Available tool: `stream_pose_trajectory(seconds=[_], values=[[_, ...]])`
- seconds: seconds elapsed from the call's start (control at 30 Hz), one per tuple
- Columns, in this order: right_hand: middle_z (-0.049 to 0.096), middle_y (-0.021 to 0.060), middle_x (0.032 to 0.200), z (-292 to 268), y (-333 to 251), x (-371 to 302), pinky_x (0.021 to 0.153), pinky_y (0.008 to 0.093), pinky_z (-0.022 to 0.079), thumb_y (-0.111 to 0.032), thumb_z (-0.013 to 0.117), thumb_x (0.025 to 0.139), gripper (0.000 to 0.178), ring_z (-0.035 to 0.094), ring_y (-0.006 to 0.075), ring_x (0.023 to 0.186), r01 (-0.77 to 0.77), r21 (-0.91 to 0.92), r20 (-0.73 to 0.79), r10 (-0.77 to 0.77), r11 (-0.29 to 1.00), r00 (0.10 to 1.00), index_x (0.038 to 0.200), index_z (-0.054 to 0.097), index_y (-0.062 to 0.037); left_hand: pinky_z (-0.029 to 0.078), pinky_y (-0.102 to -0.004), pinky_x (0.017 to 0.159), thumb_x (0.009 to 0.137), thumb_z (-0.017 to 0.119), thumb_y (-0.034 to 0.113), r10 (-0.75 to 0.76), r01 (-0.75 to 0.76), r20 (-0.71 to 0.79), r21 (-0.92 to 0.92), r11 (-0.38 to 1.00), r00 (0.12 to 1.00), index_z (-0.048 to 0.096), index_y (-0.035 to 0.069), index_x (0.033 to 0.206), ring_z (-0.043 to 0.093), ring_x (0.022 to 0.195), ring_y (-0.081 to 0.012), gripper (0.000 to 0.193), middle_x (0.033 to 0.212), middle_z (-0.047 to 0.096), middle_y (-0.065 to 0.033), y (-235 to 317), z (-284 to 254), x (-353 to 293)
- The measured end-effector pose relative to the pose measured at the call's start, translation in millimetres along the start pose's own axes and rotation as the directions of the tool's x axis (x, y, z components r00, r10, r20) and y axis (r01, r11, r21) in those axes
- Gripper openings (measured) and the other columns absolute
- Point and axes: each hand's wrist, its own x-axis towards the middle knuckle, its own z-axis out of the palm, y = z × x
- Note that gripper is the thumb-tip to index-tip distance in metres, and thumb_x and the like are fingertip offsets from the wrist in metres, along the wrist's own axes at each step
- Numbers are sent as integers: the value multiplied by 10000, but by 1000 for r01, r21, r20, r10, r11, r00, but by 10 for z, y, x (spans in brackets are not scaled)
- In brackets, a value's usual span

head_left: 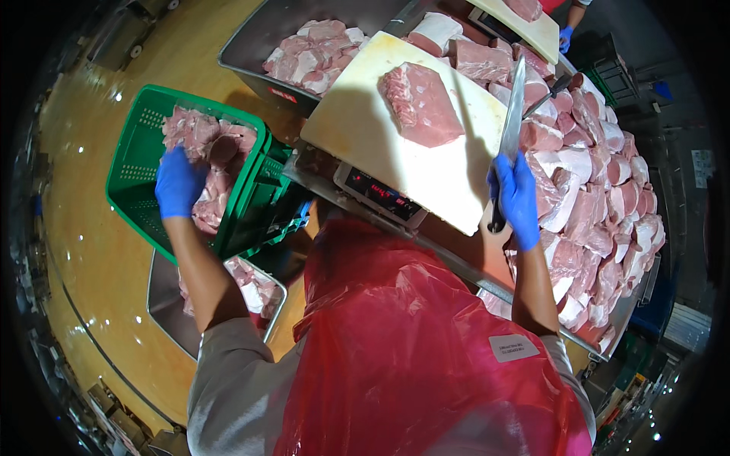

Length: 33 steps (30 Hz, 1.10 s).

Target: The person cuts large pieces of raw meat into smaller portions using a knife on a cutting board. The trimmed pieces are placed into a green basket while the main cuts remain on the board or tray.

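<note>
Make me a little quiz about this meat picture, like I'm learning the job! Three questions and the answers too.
1. True or false: the blue-gloved left hand is reaching into the green plastic crate.
2. What does the blue-gloved right hand hold? A) a wooden spoon; B) a long metal knife; C) red scissors.
3. Fill in: one thick pink slab of meat lies on the flat off-white ____.

Key: 1. True. 2. B. 3. Cutting board.
</note>
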Motion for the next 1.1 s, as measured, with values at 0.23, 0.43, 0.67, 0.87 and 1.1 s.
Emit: stream_pose_trajectory(seconds=[0.23, 0.43, 0.67, 0.87, 1.1], values=[[670, 40, 907, 216, 44, 943, 772, 259, 478, -256, 570, 1036, 271, 594, 99, 822, -57, 507, 164, -31, 860, 986, 1096, 636, 0, 510, -428, 958, 897, 726, 318, 347, -479, -343, -739, 474, 873, 570, -14, 1300, 647, 1108, -377, 545, 1208, 647, -243, 3079, 5, 584], [675, 56, 910, 557, -308, 448, 756, 269, 506, -224, 534, 1048, 274, 615, 122, 782, 37, 408, 252, -152, 912, 956, 1092, 649, 20, 502, -383, 971, 873, 663, 185, 601, -248, -140, -963, 101, 787, 531, -27, 1368, 625, 1144, -324, 554, 1301, 607, -232, 3356, 173, 1204], [644, 223, 725, 340, 55, -239, 605, 431, 507, -196, 493, 1044, 317, 667, 358, 648, 170, -291, 53, -162, 941, 985, 1295, 473, -2, 555, -358, 768, 805, 770, 129, 216, -422, -363, -802, 424, 907, 673, 17, 980, 673, 845, -224, 230, 943, 693, -98, 2951, 197, 704], [659, 268, 859, 698, -187, 26, 679, 522, 512, -172, 519, 998, 669, 664, 431, 751, 558, -425, 275, -486, 713, 830, 1598, 224, -205, 499, -403, 651, 721, 827, 132, -152, -117, -153, -968, 220, 977, 621, 33, 710, 619, 699, -312, 229, 739, 610, -116, 3510, 71, -60], [682, 201, 905, 825, -540, 362, 694, 495, 542, -141, 561, 931, 776, 677, 398, 775, 519, -524, 432, -315, 675, 845, 1597, 212, -334, 486, -430, 667, 700, 797, 134, -240, -40, -114, -955, 293, 964, 553, 21, 622, 590, 686, -343, 279, 748, 582, -133, 3616, 104, -67]])
